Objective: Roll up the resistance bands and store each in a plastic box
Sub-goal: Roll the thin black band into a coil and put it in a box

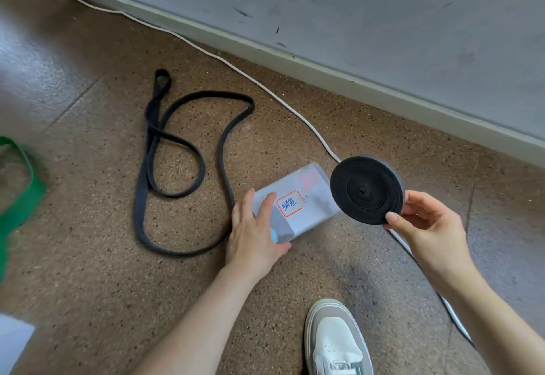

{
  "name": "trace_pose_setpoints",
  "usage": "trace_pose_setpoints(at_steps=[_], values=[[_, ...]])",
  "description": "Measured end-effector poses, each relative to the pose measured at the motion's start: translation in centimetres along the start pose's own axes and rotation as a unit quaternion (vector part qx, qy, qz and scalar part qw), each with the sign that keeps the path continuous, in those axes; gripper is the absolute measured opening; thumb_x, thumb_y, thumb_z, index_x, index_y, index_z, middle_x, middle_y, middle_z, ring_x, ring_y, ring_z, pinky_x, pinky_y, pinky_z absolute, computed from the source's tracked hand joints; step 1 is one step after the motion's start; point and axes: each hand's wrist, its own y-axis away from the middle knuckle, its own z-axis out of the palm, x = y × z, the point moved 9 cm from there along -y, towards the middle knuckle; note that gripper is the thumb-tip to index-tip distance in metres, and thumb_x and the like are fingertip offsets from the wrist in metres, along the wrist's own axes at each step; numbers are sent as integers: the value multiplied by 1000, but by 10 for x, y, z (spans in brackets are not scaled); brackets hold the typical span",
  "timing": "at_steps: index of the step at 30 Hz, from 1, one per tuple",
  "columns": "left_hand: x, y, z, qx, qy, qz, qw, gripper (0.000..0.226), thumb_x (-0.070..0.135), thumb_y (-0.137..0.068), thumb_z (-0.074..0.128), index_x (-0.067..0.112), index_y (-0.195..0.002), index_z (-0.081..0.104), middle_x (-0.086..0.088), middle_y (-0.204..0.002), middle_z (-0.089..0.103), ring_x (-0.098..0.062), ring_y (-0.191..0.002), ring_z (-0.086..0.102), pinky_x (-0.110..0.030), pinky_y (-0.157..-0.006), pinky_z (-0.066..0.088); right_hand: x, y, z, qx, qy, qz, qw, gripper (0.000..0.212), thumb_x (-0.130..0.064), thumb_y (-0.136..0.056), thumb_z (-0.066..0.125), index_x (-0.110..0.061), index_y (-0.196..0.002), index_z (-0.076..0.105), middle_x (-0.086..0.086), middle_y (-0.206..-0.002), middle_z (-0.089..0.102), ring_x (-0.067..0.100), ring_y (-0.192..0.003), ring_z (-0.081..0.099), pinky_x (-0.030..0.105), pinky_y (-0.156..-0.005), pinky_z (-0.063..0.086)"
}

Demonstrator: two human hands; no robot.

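My right hand (424, 221) pinches a black resistance band rolled into a tight flat disc (366, 189), held above the floor to the right of a translucent plastic box (306, 200). The box lies on the floor with a red-bordered label on its lid. My left hand (253, 228) grips the box's left end, thumb along the near side and fingers over the lid. A second black band (182, 165) lies unrolled in loose loops on the floor left of the box. A green band (17, 194) lies at the left edge, partly out of frame.
A white cable (274, 97) runs along the floor beside the grey wall and baseboard (324, 70), passing behind the box and under my right hand. My shoe (336, 339) stands at the bottom centre. A pale object (11, 342) shows at the bottom left corner.
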Motion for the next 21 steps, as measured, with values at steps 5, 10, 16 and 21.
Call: trace_pose_setpoints(at_steps=[5, 10, 16, 21], values=[[-1, -1, -27, -84, 48, -5, 995, 112, 47, -68, 81, 44, -148, 3, 7, -159, -13, -23, -147, -5, -44, -117, 15, -37, 6, 31, -47, 15, -29, 998, 30, 11, -80, 68, -12, -98, 67, 15, -86, 68, 11, -67, 65, 16, -67, 55], [-81, 39, -168, -88, -109, 0, 990, 73, 42, -89, 62, 39, -148, 20, 10, -161, 0, -21, -147, 14, -43, -114, 29, -115, 12, 122, -174, 24, -68, 982, 27, 12, -80, 69, -7, -98, 67, 20, -86, 67, 12, -62, 63, 14, -60, 52], [-219, 163, -288, -60, -204, -125, 969, 61, 45, -90, 59, 34, -144, 32, 4, -159, 16, -23, -142, 24, -38, -112, 32, -214, 81, 266, -367, 60, -146, 917, 21, 10, -81, 69, -9, -92, 66, 17, -83, 68, 20, -70, 65, 31, -73, 57], [-339, 281, -245, -58, -108, -310, 943, 105, 59, -72, 72, 32, -152, 10, -2, -161, 4, -30, -146, 11, -40, -116, 23, -245, 160, 373, -488, 159, -199, 835, 20, 8, -81, 70, -11, -83, 64, 8, -68, 67, 9, -58, 63, 23, -62, 52]])
